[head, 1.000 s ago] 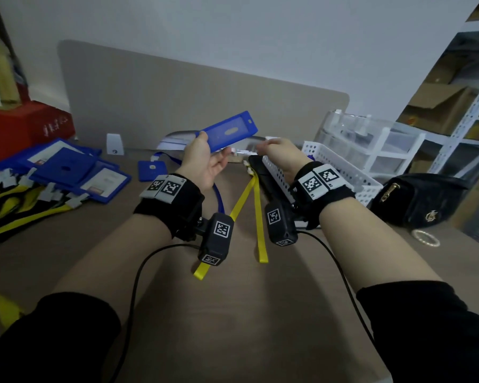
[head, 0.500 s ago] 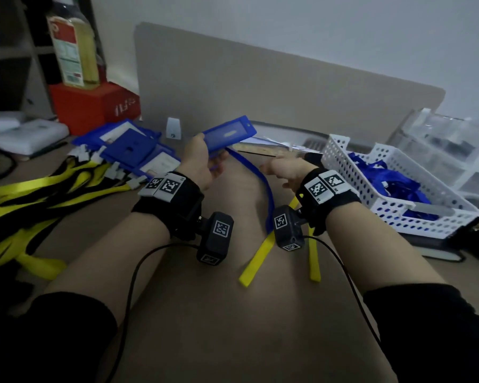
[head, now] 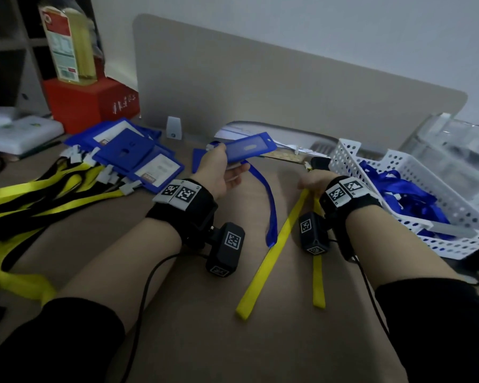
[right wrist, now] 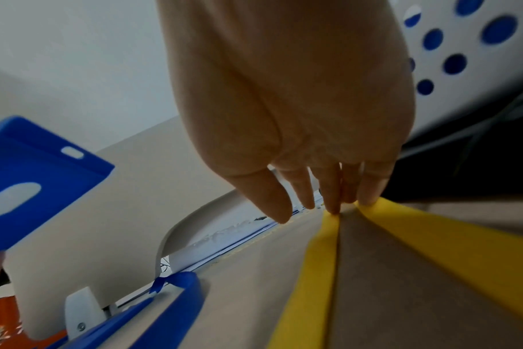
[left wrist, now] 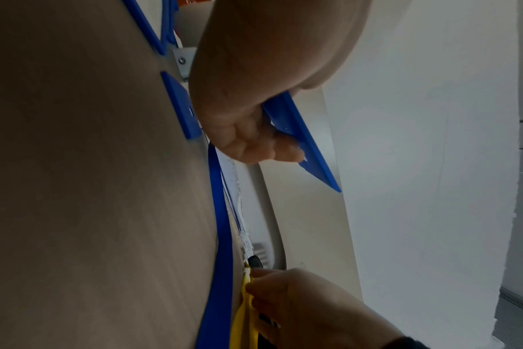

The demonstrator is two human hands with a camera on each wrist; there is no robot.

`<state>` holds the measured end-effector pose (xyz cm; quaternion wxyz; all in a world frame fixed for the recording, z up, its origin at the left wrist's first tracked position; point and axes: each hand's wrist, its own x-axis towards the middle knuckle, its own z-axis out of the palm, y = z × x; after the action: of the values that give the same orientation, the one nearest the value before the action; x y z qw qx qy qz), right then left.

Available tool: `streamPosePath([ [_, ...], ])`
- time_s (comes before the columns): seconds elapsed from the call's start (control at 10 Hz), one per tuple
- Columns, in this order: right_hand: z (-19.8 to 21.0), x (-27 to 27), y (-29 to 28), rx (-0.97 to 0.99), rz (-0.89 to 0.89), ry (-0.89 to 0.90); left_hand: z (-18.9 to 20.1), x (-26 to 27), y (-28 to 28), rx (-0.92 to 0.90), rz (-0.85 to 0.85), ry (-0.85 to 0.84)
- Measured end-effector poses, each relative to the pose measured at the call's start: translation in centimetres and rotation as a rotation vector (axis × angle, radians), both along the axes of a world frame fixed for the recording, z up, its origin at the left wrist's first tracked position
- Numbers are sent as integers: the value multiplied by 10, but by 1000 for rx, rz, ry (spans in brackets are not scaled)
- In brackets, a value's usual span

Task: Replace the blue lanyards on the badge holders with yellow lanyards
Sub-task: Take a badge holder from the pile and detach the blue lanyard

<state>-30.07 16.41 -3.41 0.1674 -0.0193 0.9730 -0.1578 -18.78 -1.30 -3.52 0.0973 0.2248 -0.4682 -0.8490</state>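
1. Head view: the left hand (head: 219,172) is raised off the brown desk (head: 205,327), fingers curled round one blue badge holder (head: 249,147). One blue lanyard (head: 268,205) trails down from just under that hand onto the desk. The right hand (head: 313,182) is low on the desk, fingertips down on the top end of one yellow lanyard (head: 271,255), whose two straps lie spread toward the near edge.
2. Same view, counts: a pile of blue holders (head: 127,153), at least four, at far left; a heap of yellow-and-black lanyards (head: 25,205), too tangled to count; one white perforated basket (head: 398,167) at right holding blue lanyards. One red box (head: 89,106) with a bottle (head: 69,40) on it; a beige divider (head: 260,87) along the back; white wall.
3. Left wrist view: the fingers (left wrist: 266,144) curl round the holder's edge.
4. Right wrist view: straight fingers (right wrist: 332,189) press on the yellow lanyard where the straps meet; the thumb (right wrist: 263,198) is apart. Whether anything is pinched cannot be told.
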Motion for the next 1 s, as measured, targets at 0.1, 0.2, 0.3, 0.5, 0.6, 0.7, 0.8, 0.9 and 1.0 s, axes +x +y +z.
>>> streamPosePath([
  [0.1, -4, -16, 3, -32, 26, 29, 2, -11, 10, 17, -26, 0],
  [0.2, -9, -35, 6, -145, -48, 98, 3, -21, 17, 25, -48, -4],
  [0.3, -10, -56, 6, -147, -106, 127, 1, -30, 18, 23, -55, -7],
  [0.5, -4, -59, 7, 186, 51, 235, -3, -38, 16, -8, -47, 26],
  [0.6, -5, -57, 4, 248, 48, 232, -3, -37, 17, -21, -49, 31],
  [0.7, -3, -56, 2, 214, 25, 223, -2, -36, 16, -23, -46, 30],
  [0.8, -3, -52, 2, 102, -1, 162, -2, -33, 15, -25, -44, 27],
  [0.9, -2, -45, 6, -6, -26, 86, -2, -29, 15, -32, -45, 25],
  [1.0, 1, -33, 8, -13, -7, 51, -3, -23, 14, -34, -46, 24],
])
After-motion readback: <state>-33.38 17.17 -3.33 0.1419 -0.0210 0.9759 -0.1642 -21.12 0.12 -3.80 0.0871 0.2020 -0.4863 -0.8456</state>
